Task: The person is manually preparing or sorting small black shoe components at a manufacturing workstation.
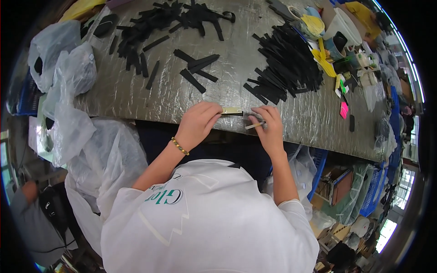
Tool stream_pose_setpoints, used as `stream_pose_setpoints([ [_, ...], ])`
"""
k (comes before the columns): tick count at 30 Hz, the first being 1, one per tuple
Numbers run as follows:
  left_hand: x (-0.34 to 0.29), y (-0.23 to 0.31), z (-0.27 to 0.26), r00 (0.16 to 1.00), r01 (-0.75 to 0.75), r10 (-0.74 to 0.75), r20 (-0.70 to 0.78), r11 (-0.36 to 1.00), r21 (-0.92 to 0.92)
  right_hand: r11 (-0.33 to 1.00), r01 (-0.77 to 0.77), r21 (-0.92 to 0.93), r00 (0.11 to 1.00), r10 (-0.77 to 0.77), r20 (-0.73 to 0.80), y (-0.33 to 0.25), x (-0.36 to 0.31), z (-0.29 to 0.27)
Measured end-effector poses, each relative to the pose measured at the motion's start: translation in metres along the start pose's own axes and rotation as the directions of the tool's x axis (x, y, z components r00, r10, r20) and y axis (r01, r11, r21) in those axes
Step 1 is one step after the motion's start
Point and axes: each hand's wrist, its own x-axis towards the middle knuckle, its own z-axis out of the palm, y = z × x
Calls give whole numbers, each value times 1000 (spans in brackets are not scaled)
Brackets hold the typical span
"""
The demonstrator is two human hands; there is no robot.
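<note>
At the near edge of the grey, foil-like counter (150, 98), the left hand (198, 123) pinches one end of a small pale-yellow strip (231, 110) whose far end shows black, holding it flat on the surface. The right hand (268, 127) is just beside it, fingers closed around a thin stick-like tool (254, 125), possibly a small brush, though it is too small to tell. A beaded bracelet (180, 146) sits on the left wrist. Beyond the hands lies a heap of black strips (284, 68), with more black strips scattered (150, 27) farther left. Clear plastic bags (68, 77) hang at the counter's left end.
</note>
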Motion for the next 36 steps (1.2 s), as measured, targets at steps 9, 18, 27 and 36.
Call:
stream_pose_setpoints([
  [9,16,-6,14,985,-137,124,118,984,110,1000,26,-4,994,-26,110,3,1,20],
  [18,8,-6,28,982,-30,19,188,998,53,989,-149,9,989,150,-22,-6,-8,29],
  [27,9,-3,36,990,-91,79,119,991,96,946,-316,65,930,323,-177,-15,-21,45],
  [36,13,0,42,990,-102,92,110,990,98,933,-337,127,926,353,-135,-15,-20,36],
])
